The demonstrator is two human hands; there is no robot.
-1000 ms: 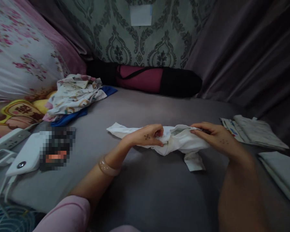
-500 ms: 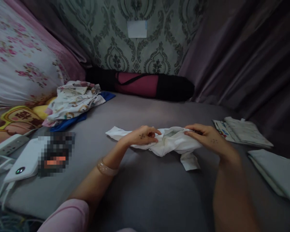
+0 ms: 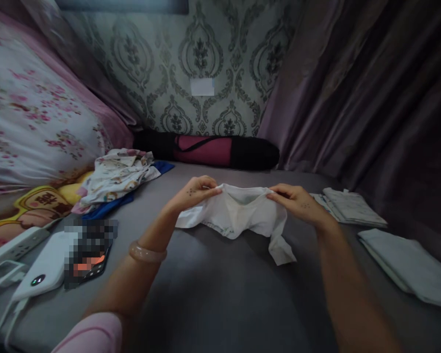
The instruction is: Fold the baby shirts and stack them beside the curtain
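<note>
A small white long-sleeved shirt (image 3: 255,215) is stretched between my two hands by its neckline, its lower part hanging over the grey bed sheet. My left hand (image 3: 197,191) pinches the left side of the collar between thumb and fingers. On the other side of the neck opening, my right hand (image 3: 293,200) pinches the right shoulder edge. One sleeve hangs down below my right hand, its end on the sheet; the other lies out to the left under my left hand. Some faint print shows along the shirt's lower left edge.
Folded clothes (image 3: 353,207) and a folded pale cloth (image 3: 407,264) lie at right. At left are a rumpled clothes pile (image 3: 121,176), a yellow cushion (image 3: 40,206), a power strip (image 3: 18,247), a white power bank (image 3: 49,267) and a blurred-out dark object. A black-and-red long bag (image 3: 206,149) lies along the wall.
My left hand has moved from the shirt's middle to its collar. Both hands have lifted and spread the neckline, so the shirt hangs more open. The view has tilted upward.
</note>
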